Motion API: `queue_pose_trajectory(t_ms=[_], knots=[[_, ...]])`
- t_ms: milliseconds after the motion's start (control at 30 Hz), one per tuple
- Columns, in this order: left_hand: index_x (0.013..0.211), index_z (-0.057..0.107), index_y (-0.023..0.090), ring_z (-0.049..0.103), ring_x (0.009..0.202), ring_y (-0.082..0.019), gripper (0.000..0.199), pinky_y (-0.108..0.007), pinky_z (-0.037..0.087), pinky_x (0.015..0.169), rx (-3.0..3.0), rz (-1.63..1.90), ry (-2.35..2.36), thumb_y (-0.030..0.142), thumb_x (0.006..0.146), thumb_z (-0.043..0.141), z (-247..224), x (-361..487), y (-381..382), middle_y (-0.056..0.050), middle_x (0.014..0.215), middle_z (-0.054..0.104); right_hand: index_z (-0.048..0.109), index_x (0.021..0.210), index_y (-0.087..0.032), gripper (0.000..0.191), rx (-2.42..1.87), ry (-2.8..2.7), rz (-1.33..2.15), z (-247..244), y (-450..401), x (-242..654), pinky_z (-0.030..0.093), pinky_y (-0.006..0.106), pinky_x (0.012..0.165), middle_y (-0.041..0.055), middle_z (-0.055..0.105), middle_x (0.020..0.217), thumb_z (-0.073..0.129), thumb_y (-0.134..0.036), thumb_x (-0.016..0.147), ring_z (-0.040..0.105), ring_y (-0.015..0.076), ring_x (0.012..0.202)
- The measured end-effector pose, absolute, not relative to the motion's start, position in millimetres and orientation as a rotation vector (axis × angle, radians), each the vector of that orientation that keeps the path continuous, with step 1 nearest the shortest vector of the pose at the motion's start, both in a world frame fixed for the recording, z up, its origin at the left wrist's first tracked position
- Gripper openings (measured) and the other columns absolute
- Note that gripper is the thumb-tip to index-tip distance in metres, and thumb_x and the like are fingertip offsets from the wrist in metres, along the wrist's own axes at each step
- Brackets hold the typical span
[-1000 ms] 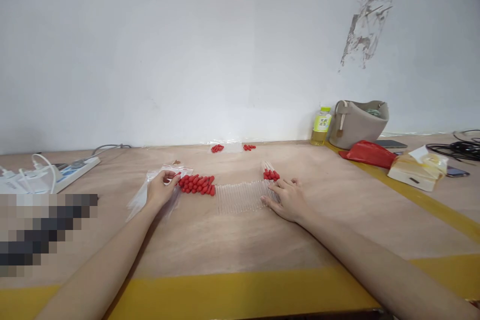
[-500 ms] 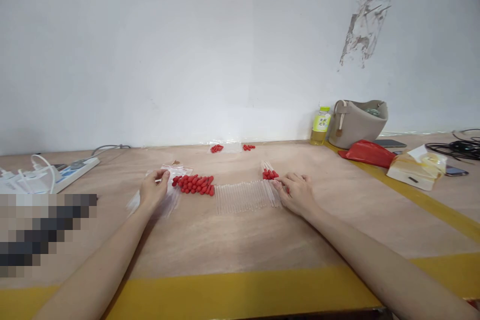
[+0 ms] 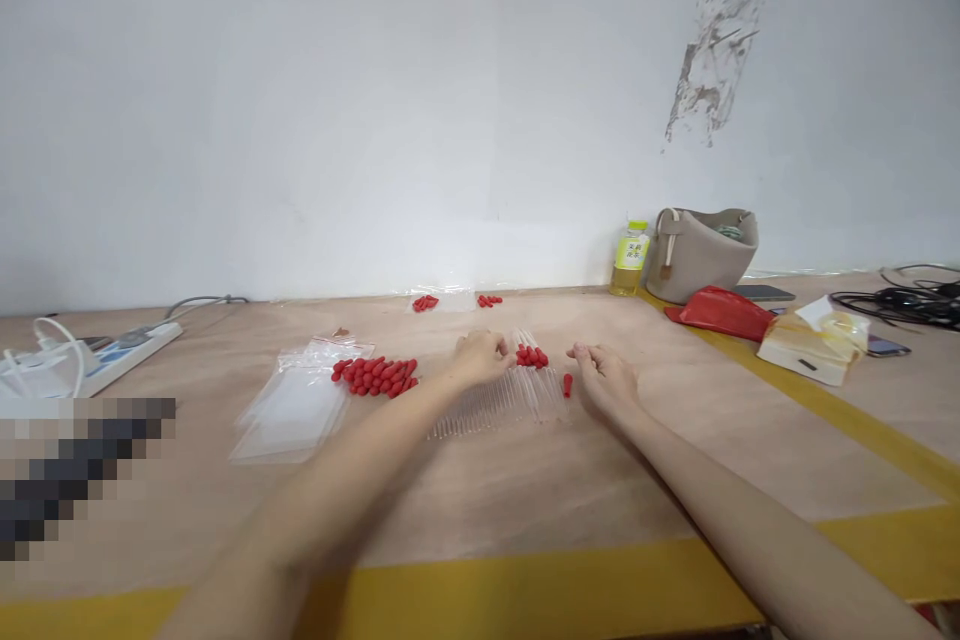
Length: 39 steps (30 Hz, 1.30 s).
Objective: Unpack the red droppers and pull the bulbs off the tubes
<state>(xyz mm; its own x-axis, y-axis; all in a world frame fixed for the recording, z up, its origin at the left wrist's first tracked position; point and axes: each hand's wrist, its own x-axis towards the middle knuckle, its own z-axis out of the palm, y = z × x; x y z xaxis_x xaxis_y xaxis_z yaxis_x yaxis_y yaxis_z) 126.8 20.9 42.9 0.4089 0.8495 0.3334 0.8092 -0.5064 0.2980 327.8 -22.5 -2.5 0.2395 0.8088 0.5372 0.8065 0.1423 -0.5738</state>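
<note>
My left hand (image 3: 482, 358) reaches over the row of thin clear tubes (image 3: 480, 412), its fingers bent but apart, beside a small cluster of red rubber bulbs (image 3: 532, 357). Pale tubes (image 3: 523, 336) stick out behind that cluster. Just right of the row, my right hand (image 3: 609, 380) hovers with loosely bent fingers and nothing visible in them. A single red bulb (image 3: 568, 385) lies between this hand and the tubes. Left of the row is a larger pile of red bulbs (image 3: 375, 376), next to clear zip bags (image 3: 289, 405). My left forearm covers part of the row.
Small groups of red bulbs (image 3: 425, 303) lie on clear plastic by the wall. At the right stand a tea bottle (image 3: 630, 260) and a grey bag (image 3: 701, 255), near a red pouch (image 3: 716, 310) and an opened packet (image 3: 814, 345). A power strip (image 3: 131, 358) lies at the left.
My left hand has moved right from the zip bags to the small bulb cluster. The right hand has drawn back slightly from the tubes, leaving the single red bulb in sight.
</note>
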Motion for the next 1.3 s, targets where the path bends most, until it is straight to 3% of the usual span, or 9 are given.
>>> queue_pose_trajectory(t_ms=[167, 233, 467, 567, 667, 800, 967, 1133, 1300], knots=[[0.106, 0.053, 0.015, 0.055, 0.093, -0.017, 0.028, -0.036, 0.047, 0.078, 2.396, 0.499, 1.589, 0.032, 0.087, 0.041, 25, 157, 54, -0.007, 0.106, 0.054, 0.067, 0.081, -0.024, 0.041, -1.612, -1.529, -0.005, -4, -20, 330, 0.030, 0.029, 0.070, 0.0030, 0.064, 0.081, 0.031, -0.042, 0.087, 0.056, 0.0175, 0.079], [0.110, 0.050, 0.016, 0.054, 0.095, -0.018, 0.028, -0.037, 0.047, 0.080, 2.360, 0.472, 1.592, 0.031, 0.088, 0.042, 19, 160, 61, -0.007, 0.110, 0.052, 0.067, 0.080, -0.023, 0.041, -1.577, -1.540, -0.015, -5, -20, 328, 0.030, 0.029, 0.069, 0.0032, 0.063, 0.079, 0.031, -0.042, 0.086, 0.055, 0.0170, 0.076], [0.108, 0.052, 0.014, 0.054, 0.095, -0.019, 0.030, -0.037, 0.047, 0.079, 2.263, 0.550, 1.601, 0.032, 0.088, 0.040, 13, 160, 70, -0.006, 0.108, 0.053, 0.066, 0.076, -0.022, 0.041, -1.574, -1.554, -0.026, -2, -23, 325, 0.030, 0.028, 0.069, 0.0023, 0.060, 0.071, 0.031, -0.041, 0.086, 0.054, 0.0164, 0.077], [0.093, 0.058, 0.010, 0.057, 0.084, -0.019, 0.033, -0.033, 0.047, 0.070, 2.239, 0.658, 1.630, 0.034, 0.088, 0.035, 20, 149, 59, -0.006, 0.091, 0.059, 0.065, 0.072, -0.020, 0.041, -1.551, -1.561, -0.009, -3, -23, 325, 0.033, 0.028, 0.067, 0.0025, 0.058, 0.070, 0.033, -0.043, 0.086, 0.053, 0.0160, 0.072], [0.082, 0.055, 0.014, 0.056, 0.069, -0.016, 0.024, -0.029, 0.043, 0.060, 2.282, 0.815, 1.598, 0.035, 0.083, 0.043, 29, 120, 30, -0.004, 0.076, 0.060, 0.063, 0.087, -0.017, 0.038, -1.396, -1.587, -0.005, -3, -25, 323, 0.038, 0.028, 0.065, 0.0059, 0.057, 0.080, 0.036, -0.043, 0.085, 0.052, 0.0152, 0.069], [0.075, 0.049, 0.019, 0.053, 0.065, -0.014, 0.016, -0.026, 0.039, 0.058, 2.542, 0.996, 1.368, 0.034, 0.080, 0.046, 33, 65, -24, -0.001, 0.072, 0.057, 0.050, 0.116, -0.016, 0.047, -1.195, -1.706, -0.177, 2, -39, 309, 0.041, 0.033, 0.078, 0.0113, 0.053, 0.103, 0.047, -0.046, 0.079, 0.051, 0.0204, 0.092], [0.074, 0.051, 0.019, 0.052, 0.068, -0.017, 0.013, -0.031, 0.038, 0.065, 2.895, 1.065, 1.273, 0.029, 0.081, 0.046, 18, 24, -65, -0.002, 0.069, 0.057, 0.052, 0.114, -0.022, 0.044, -0.970, -2.059, -0.374, 8, -66, 276, 0.030, 0.041, 0.091, 0.0096, 0.054, 0.112, 0.052, -0.045, 0.077, 0.047, 0.0228, 0.103], [0.077, 0.052, 0.019, 0.052, 0.072, -0.016, 0.006, -0.033, 0.036, 0.070, 3.006, 1.207, 1.108, 0.022, 0.081, 0.049, 1, 26, -65, -0.002, 0.075, 0.061, 0.059, 0.103, -0.025, 0.024, -0.862, -2.183, -0.486, 2, -74, 254, 0.023, 0.042, 0.093, 0.0037, 0.064, 0.090, 0.049, -0.035, 0.083, 0.051, 0.0185, 0.091], [0.079, 0.054, 0.019, 0.052, 0.073, -0.016, 0.006, -0.033, 0.037, 0.072, 2.982, 1.235, 1.046, 0.023, 0.081, 0.050, -2, 33, -65, -0.003, 0.078, 0.063, 0.062, 0.093, -0.024, 0.020, -0.837, -2.232, -0.529, -7, -70, 250, 0.024, 0.041, 0.090, -0.0006, 0.060, 0.065, 0.043, -0.025, 0.087, 0.049, 0.0134, 0.071]])
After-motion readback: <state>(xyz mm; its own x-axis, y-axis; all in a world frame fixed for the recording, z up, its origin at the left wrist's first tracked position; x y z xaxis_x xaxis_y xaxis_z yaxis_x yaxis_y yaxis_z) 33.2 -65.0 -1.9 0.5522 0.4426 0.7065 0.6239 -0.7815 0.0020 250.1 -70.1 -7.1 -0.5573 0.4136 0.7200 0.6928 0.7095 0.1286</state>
